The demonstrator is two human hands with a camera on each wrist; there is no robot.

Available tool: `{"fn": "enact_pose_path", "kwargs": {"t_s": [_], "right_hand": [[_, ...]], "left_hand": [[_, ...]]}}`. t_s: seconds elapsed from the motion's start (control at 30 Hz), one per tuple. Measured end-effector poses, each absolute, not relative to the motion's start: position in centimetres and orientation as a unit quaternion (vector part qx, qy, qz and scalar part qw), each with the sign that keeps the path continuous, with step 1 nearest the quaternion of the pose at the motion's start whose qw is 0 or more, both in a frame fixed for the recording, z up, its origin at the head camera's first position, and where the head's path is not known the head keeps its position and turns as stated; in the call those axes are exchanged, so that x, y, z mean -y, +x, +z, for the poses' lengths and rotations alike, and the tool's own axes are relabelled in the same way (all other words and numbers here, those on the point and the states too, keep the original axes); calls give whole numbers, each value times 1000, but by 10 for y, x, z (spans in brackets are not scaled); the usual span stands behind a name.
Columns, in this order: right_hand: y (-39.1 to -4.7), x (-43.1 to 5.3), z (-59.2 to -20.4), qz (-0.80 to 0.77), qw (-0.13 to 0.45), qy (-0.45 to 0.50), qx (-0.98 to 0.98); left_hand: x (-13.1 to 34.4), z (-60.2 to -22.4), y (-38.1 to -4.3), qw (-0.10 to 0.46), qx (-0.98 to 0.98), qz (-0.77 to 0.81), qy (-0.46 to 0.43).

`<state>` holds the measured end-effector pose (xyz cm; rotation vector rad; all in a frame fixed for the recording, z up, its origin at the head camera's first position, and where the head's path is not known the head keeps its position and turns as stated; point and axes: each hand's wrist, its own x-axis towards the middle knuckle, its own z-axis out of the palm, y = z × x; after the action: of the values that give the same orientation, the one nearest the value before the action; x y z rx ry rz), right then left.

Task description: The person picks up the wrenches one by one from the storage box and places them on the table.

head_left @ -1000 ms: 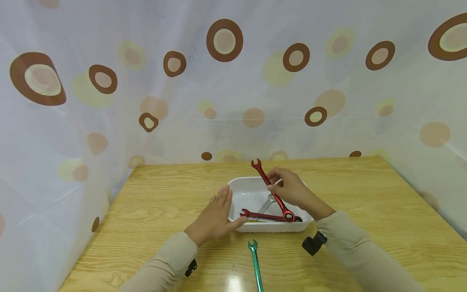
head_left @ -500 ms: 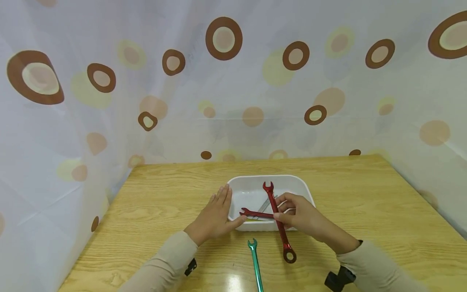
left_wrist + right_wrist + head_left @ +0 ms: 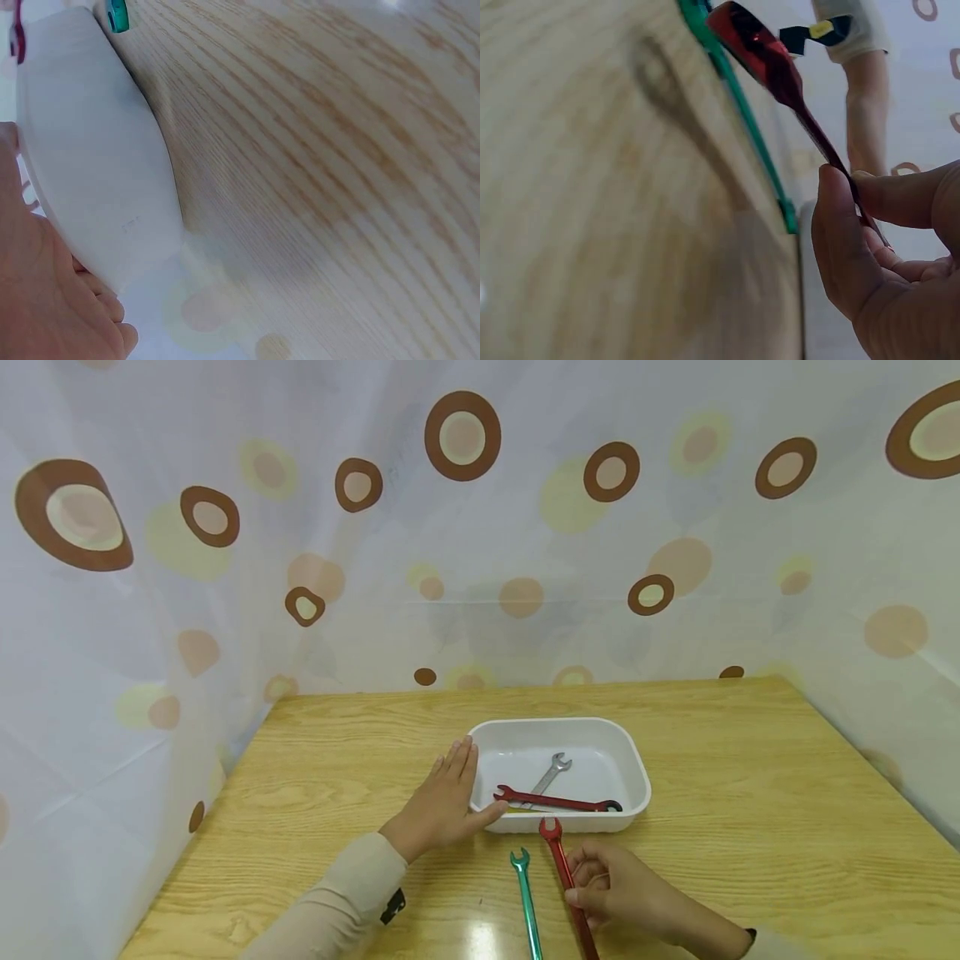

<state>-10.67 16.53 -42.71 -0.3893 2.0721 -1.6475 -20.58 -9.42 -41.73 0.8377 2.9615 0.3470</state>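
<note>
Red wrench (image 3: pixel 562 864) is pinched in right hand (image 3: pixel 618 889); straight-fingered left hand (image 3: pixel 441 802) touches tray (image 3: pixel 592 823).

Closed in at the back and both sides by a pale sheet (image 3: pixel 480 547), patterned with brown-ringed spots (image 3: pixel 462 436) and plain tan and yellow ones, creased at left. Filled across the lower half by a yellowish wood-grain table (image 3: pixel 345 760), with a bright glare (image 3: pixel 482 941) at bottom centre.
</note>
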Motion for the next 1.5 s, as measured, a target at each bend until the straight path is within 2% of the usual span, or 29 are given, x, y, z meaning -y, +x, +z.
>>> {"fn": "enact_pose_path", "kwargs": {"t_s": [0.27,0.73,1.1,1.5], "right_hand": [[-99,-162,-441,-607,262,-122,-740],[-101,-160,-447,-605,270,-100,-742],[-100,-160,-442,-567,242,-99,-781],[-102,-162,-446,-551,241,-118,-790]], "left_hand": [[94,-416,-205,26,-956,112,272],[94,-418,-206,22,-956,118,268],[94,-418,-206,22,-955,116,271],[94,-418,-205,24,-954,118,273]]}}
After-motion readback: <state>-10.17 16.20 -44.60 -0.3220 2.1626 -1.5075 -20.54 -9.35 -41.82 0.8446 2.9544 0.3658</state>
